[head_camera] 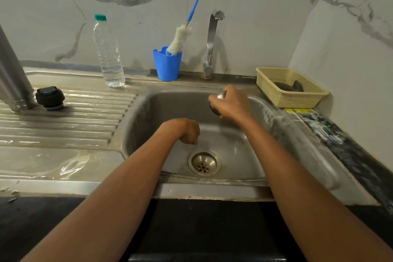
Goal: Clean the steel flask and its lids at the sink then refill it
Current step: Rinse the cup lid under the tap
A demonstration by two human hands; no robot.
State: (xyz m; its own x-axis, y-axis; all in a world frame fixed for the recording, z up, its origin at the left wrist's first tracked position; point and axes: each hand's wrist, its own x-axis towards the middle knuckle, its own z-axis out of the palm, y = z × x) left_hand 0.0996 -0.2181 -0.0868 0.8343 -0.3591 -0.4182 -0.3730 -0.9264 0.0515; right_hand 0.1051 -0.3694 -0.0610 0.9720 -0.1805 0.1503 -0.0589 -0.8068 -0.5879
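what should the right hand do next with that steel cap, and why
Probably set the steel cap down on the wet drainboard beside the black lid: the tap shows no water, and the flask already stands there, mouth down.

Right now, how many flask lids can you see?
2. A black lid stands on the draining board beside the upturned steel flask. A steel lid is in the grip of the right hand over the sink, mostly covered. No other shows.
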